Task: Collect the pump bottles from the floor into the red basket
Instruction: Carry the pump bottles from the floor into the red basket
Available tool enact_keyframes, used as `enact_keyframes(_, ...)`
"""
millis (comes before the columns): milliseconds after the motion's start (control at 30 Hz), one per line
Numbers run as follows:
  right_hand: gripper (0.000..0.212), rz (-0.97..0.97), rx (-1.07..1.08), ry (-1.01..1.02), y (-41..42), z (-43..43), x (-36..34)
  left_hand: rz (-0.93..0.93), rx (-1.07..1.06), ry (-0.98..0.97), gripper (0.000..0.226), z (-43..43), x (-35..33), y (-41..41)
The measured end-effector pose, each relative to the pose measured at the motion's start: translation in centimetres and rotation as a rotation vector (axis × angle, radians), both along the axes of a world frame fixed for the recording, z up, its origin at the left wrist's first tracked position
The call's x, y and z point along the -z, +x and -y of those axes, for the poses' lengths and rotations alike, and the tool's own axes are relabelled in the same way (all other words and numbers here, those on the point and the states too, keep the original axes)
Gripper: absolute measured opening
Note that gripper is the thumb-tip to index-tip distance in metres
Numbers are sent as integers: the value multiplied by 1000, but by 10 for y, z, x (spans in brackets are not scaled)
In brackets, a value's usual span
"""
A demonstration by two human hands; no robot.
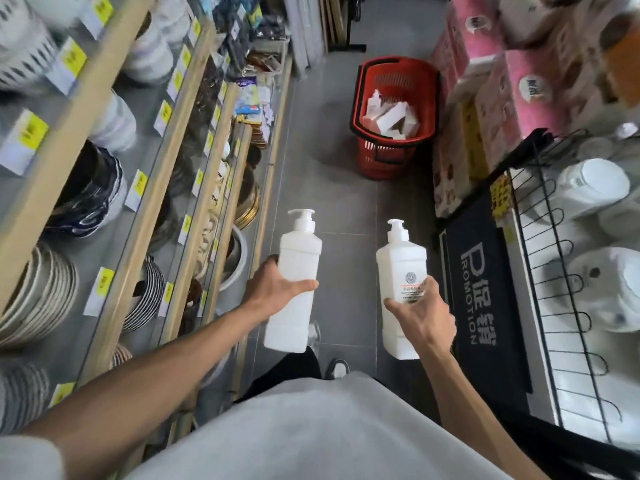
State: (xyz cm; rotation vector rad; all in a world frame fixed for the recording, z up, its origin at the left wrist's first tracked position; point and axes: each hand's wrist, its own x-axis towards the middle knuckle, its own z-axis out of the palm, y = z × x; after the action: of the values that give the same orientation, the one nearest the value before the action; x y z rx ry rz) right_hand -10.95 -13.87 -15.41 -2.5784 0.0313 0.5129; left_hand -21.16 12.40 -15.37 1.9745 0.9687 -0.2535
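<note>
I hold two white pump bottles upright above the grey floor. My left hand (277, 287) grips the plain bottle (298, 258) around its middle. My right hand (420, 315) grips the labelled bottle (400, 265) near its lower half. The red basket (360, 98) stands on the floor ahead, up the aisle, beside the pink packages. Several white pump bottles (391, 116) lie inside it. Both held bottles are well short of the basket.
Shelves of bowls and plates (86, 195) line the left side. On the right stand a black wire rack with white containers (588, 237), a dark promotion sign (485, 289) and stacked pink packages (502, 74). The grey tiled aisle (329, 188) runs between them.
</note>
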Motion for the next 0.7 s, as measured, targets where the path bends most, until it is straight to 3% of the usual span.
enact_keyframes(167,57,4,40,-23,57,-41,4,2,40,-22,67,-44,12,67)
enact_keyframes(500,54,8,122,-26,168,-139,-6,1,118,1,82,-160,13,200)
enact_keyframes(700,56,13,120,-11,225,-179,-3,29,94,-1,78,-196,3,263)
